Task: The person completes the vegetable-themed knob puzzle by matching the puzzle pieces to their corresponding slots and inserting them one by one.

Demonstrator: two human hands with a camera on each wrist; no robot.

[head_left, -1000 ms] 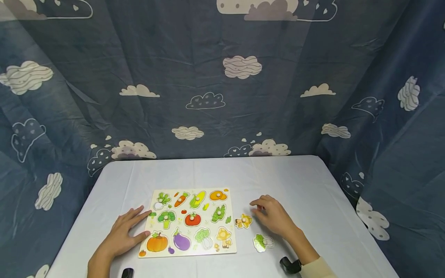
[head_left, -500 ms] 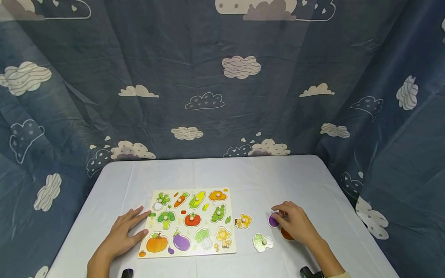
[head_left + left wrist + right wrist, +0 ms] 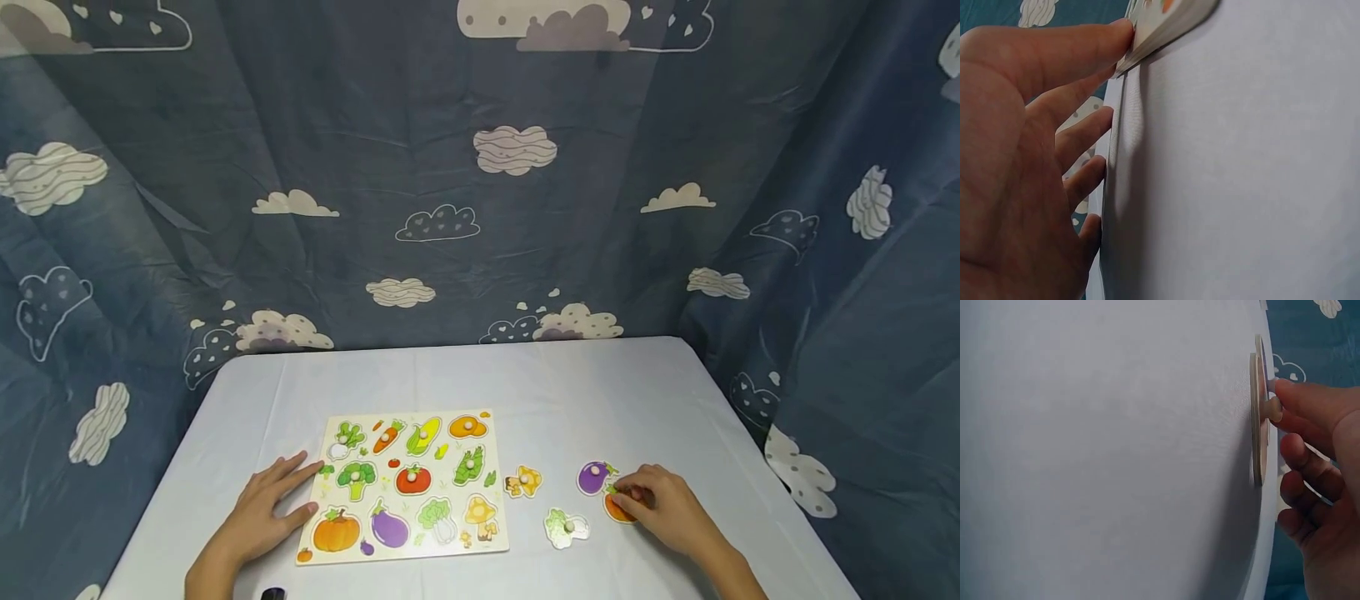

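A wooden vegetable puzzle board [image 3: 414, 554] lies on the white table. My left hand [image 3: 258, 517] rests at its left side with fingers spread. In the left wrist view the thumb [image 3: 1085, 53] touches the board's edge. My right hand [image 3: 663, 508] is over the pumpkin piece [image 3: 618, 510], right of the board. In the right wrist view thumb and forefinger pinch the piece's wooden knob [image 3: 1272, 409], while the other fingers curl loosely. The eggplant piece [image 3: 593, 477] lies right beside it. The hand covers part of the pumpkin piece.
A mushroom piece [image 3: 523, 482] lies by the board's right edge, and a cabbage-like green and white piece [image 3: 566, 528] lies nearer the front. Knobbed pieces such as the tomato [image 3: 413, 479] sit in the board's upper rows. A dark cloud-patterned curtain [image 3: 442, 167] hangs behind the table.
My right hand has moved right and toward me, from near the mushroom piece past the eggplant piece to the pumpkin piece, taking its knob. The left hand stays at the board.
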